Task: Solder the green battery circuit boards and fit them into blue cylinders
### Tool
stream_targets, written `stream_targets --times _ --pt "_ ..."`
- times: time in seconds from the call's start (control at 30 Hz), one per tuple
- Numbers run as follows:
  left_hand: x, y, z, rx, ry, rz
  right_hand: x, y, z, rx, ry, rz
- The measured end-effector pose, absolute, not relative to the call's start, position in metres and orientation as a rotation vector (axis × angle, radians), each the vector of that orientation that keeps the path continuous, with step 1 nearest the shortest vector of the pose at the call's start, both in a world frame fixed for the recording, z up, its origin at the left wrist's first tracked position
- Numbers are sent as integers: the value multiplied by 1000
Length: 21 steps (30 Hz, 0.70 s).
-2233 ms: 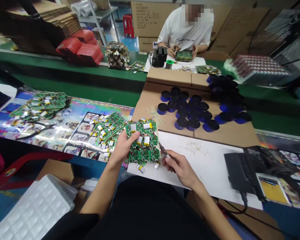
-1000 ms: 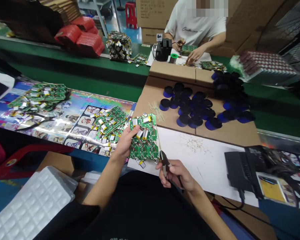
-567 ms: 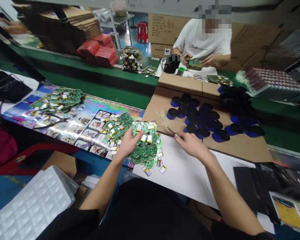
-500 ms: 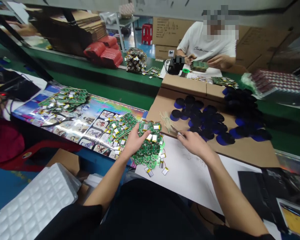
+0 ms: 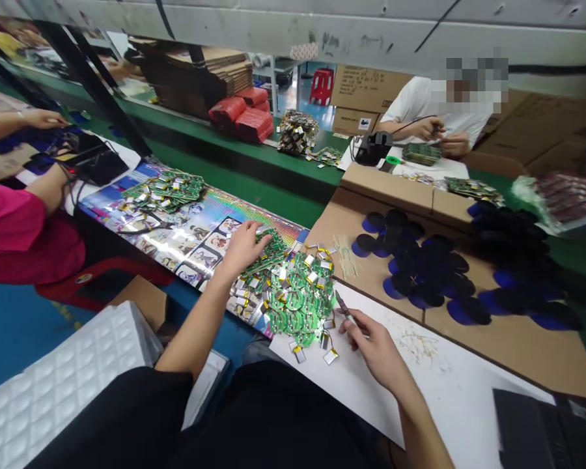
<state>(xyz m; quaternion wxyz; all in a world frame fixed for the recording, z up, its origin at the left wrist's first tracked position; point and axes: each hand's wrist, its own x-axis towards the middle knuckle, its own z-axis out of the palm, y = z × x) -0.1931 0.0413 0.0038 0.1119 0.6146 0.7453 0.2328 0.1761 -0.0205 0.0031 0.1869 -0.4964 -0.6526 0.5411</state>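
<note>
My left hand (image 5: 244, 249) reaches over a stack of green circuit boards (image 5: 273, 246), its thumb and fingers apart at the stack's near edge. Whether it grips a board there is hidden. In my right hand (image 5: 371, 339) is a slim pointed hand tool (image 5: 344, 305), held like a pen. Its tip points at the pile of circuit boards (image 5: 300, 299) in front of me. Small silver battery cells (image 5: 331, 355) with yellow ends hang off that pile on wires, several of them lying on the white sheet (image 5: 371, 404).
Black-and-blue round parts (image 5: 424, 267) cover the cardboard (image 5: 327, 228) at right, near pale thin strips (image 5: 346, 255). Black-handled pliers (image 5: 149, 223) lie left by more boards (image 5: 168, 189). One co-worker sits opposite; another, in a pink sleeve (image 5: 10, 208), works at left.
My left hand has left the front pile and moved left to the board stack. My right hand, with the tool, has come from the pale strips back towards me. The view has shifted left.
</note>
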Motion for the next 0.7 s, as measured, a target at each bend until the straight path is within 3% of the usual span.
stream_targets --times 0.1,0.3,0.53,0.7 --pt "-226 57 3 1795 2185 327 172 -22 -14 -1432 -1695 1614" --pt "-246 85 3 1779 2080 271 151 -12 -22 -1301 -1617 1816" --pt "-251 90 15 1732 2068 412 161 -9 -6 -1274 -1746 1701" --pt "-251 63 29 1722 1928 731 158 -14 -10 -1203 -1794 1579"
